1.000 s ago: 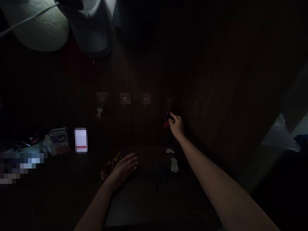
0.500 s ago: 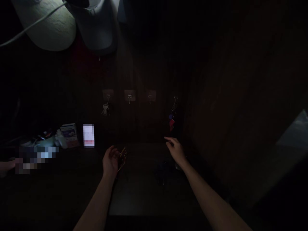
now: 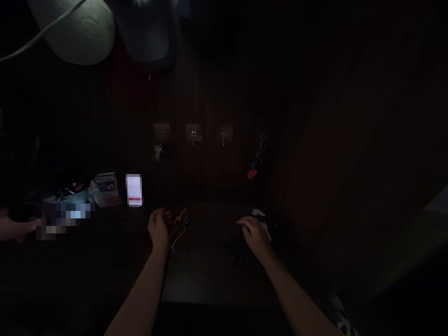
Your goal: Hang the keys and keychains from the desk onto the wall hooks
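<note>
My left hand is at the shelf surface with its fingers loosely curled and apart. Just right of its fingertips lies a bundle of yellow cord; whether they touch is too dark to tell. My right hand is bent down over a dark bundle with a ring, its fingers reaching left, apparently around nothing. Behind that hand a pale flat object shows in part. Above, a key bunch with a red tag hangs tilted from the rightmost hook.
Silver keys hang from the leftmost hook; two bare hooks are between. A lit phone-like screen and a small box stand at left. Another person's hand is at the left edge. Caps hang above.
My right hand has come down from below the hanging keys to the dark bundle. The red-tagged keys have swung left. More of the yellow cord shows beside my left hand.
</note>
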Available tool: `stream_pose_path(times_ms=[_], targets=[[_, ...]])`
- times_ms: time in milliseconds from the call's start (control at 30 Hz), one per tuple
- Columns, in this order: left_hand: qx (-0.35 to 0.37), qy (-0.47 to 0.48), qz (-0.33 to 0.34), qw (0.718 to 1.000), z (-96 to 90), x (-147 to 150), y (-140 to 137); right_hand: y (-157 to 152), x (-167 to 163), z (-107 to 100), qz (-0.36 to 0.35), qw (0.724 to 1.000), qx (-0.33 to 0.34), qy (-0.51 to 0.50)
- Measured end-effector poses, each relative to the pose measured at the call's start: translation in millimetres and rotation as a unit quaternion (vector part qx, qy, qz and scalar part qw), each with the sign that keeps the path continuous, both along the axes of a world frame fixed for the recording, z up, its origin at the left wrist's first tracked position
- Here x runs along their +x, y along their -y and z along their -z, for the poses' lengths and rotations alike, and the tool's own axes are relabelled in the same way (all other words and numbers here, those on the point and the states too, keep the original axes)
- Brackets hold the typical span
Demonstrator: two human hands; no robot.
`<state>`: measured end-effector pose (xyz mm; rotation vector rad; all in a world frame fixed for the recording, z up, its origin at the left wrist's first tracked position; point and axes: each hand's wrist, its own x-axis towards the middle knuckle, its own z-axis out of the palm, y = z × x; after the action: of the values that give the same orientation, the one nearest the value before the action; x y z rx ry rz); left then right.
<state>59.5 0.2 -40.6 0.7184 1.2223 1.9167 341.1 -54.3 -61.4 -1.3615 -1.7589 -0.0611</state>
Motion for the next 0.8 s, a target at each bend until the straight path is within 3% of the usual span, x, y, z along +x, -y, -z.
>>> stream_pose_path(times_ms=[133, 433, 567, 667, 800], targets=[[-0.024, -0.120, -0.034, 0.992, 2.3, -2.8, 0.3, 1.5, 0.7, -1.0, 0.013, 1.000, 0.015, 0.005], [0.016, 0.020, -0.163, 0.986, -1.5, -17.2, -4.6, 2.6, 4.3, -4.7, 0.071, 0.993, 0.082, -0.035], [0.034, -0.031, -0.209, 0.977, -5.9, -14.8, 0.2, 3.0, 8.7, -6.9, 0.097, 0.988, 0.102, -0.065], [0.051, -0.139, -0.141, 0.979, -5.7, -6.2, 5.8, 2.5, 11.4, -6.8, 0.092, 0.988, 0.102, -0.076], [0.066, -0.291, 0.045, 0.953, -1.1, 6.6, 10.7, 2.5, 11.5, -6.5, 0.075, 0.992, 0.082, -0.054]])
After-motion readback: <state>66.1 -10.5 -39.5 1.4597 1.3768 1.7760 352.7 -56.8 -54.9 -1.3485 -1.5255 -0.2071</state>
